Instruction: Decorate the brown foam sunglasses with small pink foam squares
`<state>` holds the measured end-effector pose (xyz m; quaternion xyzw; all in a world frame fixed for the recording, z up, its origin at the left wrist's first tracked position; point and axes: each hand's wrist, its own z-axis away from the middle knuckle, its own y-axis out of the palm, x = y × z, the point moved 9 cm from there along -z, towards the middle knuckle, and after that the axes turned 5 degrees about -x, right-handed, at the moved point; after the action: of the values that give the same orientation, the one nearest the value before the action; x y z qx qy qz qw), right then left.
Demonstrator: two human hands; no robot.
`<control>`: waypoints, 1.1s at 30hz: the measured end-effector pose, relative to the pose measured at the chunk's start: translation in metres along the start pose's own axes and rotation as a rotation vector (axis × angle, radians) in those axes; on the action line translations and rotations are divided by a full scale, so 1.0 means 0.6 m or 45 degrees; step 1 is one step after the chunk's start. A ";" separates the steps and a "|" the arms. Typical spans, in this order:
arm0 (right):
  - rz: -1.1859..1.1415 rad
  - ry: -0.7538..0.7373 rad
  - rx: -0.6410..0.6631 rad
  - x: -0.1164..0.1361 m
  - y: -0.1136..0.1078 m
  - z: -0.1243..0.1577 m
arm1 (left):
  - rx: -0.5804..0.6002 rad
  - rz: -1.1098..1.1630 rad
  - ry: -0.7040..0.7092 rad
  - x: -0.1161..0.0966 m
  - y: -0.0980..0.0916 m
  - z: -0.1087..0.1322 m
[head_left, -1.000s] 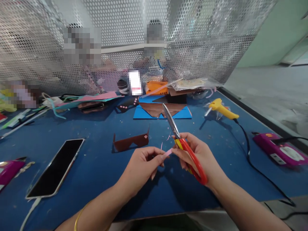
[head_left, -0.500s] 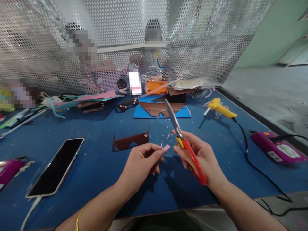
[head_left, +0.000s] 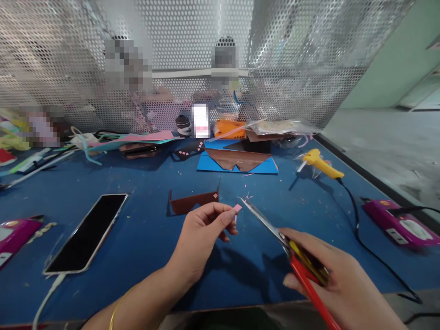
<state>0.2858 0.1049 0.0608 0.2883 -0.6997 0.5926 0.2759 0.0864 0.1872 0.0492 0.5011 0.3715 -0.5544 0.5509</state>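
Between thumb and fingertips my left hand pinches a small pink paper strip. My right hand is wrapped round the red and yellow handles of a pair of scissors. The blades look nearly closed, and their tips point up and left, just right of the strip without touching it. Beyond my left hand stand brown paper glasses with one pink diamond at the right corner. Tiny pink paper scraps lie near the blade tips.
A yellow glue gun with a black cord lies at right, by a purple power strip. A phone on a cable is at left. Behind lie blue card, dark glasses with pink diamonds and coloured sheets. Perforated metal closes the back.
My right hand has moved right and toward me, and the scissors have swung from pointing up to pointing left at the pink strip. My left hand keeps its pinch. The view has shifted slightly.
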 end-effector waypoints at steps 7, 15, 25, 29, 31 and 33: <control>0.059 0.006 -0.028 0.000 0.001 0.018 | 0.007 -0.098 0.038 -0.006 0.002 0.006; 0.067 -0.044 -0.002 0.009 0.017 0.025 | 0.022 -0.052 0.029 -0.001 0.001 0.007; 0.016 -0.076 -0.003 0.011 0.031 0.040 | 0.045 -0.055 0.017 0.001 0.007 0.007; -0.037 -0.103 -0.042 0.016 0.026 0.039 | 0.056 -0.076 0.059 -0.004 0.008 0.006; -0.045 -0.129 -0.021 0.020 0.028 0.038 | 0.050 -0.092 0.058 -0.004 0.007 0.007; -0.049 -0.165 0.003 0.024 0.031 0.038 | 0.049 -0.108 0.048 -0.004 0.007 0.007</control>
<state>0.2612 0.0834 0.0556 0.3397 -0.7097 0.5681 0.2412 0.0897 0.1831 0.0533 0.5058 0.3919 -0.5748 0.5100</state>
